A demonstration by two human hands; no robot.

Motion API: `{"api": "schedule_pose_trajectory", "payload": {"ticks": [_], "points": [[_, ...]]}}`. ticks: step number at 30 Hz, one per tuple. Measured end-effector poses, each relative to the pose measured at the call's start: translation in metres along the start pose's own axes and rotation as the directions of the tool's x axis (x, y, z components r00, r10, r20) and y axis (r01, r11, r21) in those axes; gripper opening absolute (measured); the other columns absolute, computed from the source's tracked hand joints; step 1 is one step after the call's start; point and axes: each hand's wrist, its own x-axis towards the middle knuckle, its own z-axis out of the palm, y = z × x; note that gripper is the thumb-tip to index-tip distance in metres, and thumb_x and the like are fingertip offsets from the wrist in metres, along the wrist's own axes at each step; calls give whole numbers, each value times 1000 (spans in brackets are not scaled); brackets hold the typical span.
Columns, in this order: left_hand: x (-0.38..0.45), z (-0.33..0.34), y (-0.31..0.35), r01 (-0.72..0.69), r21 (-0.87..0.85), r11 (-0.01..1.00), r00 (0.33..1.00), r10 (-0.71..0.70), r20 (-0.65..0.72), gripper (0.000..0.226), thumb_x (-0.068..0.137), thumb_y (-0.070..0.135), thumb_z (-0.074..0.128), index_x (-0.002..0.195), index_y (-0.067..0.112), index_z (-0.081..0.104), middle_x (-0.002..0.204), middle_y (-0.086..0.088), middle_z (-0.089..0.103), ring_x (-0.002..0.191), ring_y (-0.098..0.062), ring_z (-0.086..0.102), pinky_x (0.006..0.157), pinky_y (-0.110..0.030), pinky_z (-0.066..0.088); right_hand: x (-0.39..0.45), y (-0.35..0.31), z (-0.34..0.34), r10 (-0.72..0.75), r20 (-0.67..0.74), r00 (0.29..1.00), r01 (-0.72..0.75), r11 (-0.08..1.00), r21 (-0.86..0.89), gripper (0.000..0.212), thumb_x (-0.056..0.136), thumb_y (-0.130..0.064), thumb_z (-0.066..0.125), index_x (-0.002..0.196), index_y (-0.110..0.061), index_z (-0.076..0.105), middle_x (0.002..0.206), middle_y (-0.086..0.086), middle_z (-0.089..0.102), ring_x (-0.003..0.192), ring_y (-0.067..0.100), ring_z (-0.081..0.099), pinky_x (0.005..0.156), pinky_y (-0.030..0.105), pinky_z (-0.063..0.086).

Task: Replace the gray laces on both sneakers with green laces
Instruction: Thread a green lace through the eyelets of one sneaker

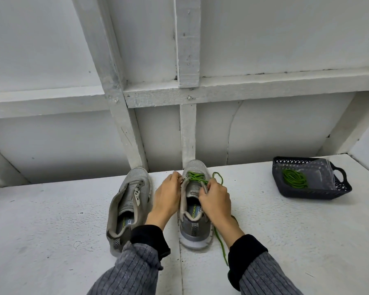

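Two grey sneakers stand side by side on the white table, toes pointing away from me. The left sneaker point(128, 201) has no lace in its eyelets. The right sneaker point(193, 228) carries a green lace point(195, 176) crossed through its front eyelets; one loose end point(221, 243) trails down its right side onto the table. My left hand point(167, 196) grips the shoe's left eyelet edge. My right hand point(215, 198) pinches the lace at the right eyelet row; its fingertips are hidden.
A dark plastic basket point(320, 193) at the right holds a coiled green lace point(294, 178) and grey material. A white framed wall point(188, 94) rises just behind the table's far edge. White table surface point(51, 220) lies to the left of the shoes.
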Motion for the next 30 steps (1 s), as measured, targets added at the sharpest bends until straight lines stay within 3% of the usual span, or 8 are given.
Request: {"api": "schedule_pose_trajectory", "payload": {"ticks": [6,8,10,13,16,20,24,30], "points": [[2,-6,-5,9,278,961,999,6,-54,31,103,36,33,104,18,58,109,0,48,104,-24,43,60,-33,37,3,5,-6,-16,17,1000,16,1000,13,22,93,-20,54,113,-10,56,101,13,65,88,31,63,68,32,47],[5,-11,-12,183,120,976,973,-162,-162,29,104,31,34,103,18,60,109,-1,53,106,-26,44,67,-33,36,4,7,-8,-25,12,1000,25,1000,-13,19,93,-19,53,110,-9,56,99,13,65,87,31,62,65,30,43],[9,-18,-18,351,-204,914,872,-399,-283,28,103,24,36,102,12,61,111,-8,56,106,-28,46,76,-32,34,5,9,-10,-26,-1,1000,26,999,-22,19,93,-18,54,110,-9,56,97,13,65,85,31,63,64,29,42],[16,-29,-18,318,-509,800,770,-531,-354,26,103,18,36,101,4,58,108,-14,57,103,-29,50,80,-30,32,4,9,-8,-33,-20,999,32,999,-26,21,93,-18,54,112,-9,56,97,13,66,85,32,63,64,31,44],[17,-29,-13,221,-456,862,865,-389,-316,20,100,20,43,114,10,54,114,-10,55,109,-29,51,91,-37,40,3,7,-6,-32,-21,999,32,999,-24,27,93,-21,55,118,-11,55,99,13,66,88,32,63,65,30,43],[16,-17,-6,125,-4,992,983,-124,-132,31,100,35,46,131,36,53,139,1,43,128,-25,33,104,-43,27,2,6,-7,-41,-19,999,40,999,-31,30,94,-22,54,121,-10,54,101,13,66,89,32,63,69,33,48],[12,-7,5,-10,178,984,1000,6,24,32,101,39,43,130,49,52,146,9,36,135,-21,23,105,-43,18,2,6,-8,-81,-20,997,79,994,-69,33,95,-22,53,126,-11,52,104,13,66,93,32,64,66,29,42],[13,2,3,-7,196,981,1000,7,-1,22,99,40,46,106,38,67,127,15,51,127,-15,36,104,-44,17,3,7,-5,-63,-14,998,62,996,-65,33,95,-24,53,125,-9,52,104,13,66,94,32,64,65,29,40]]}}
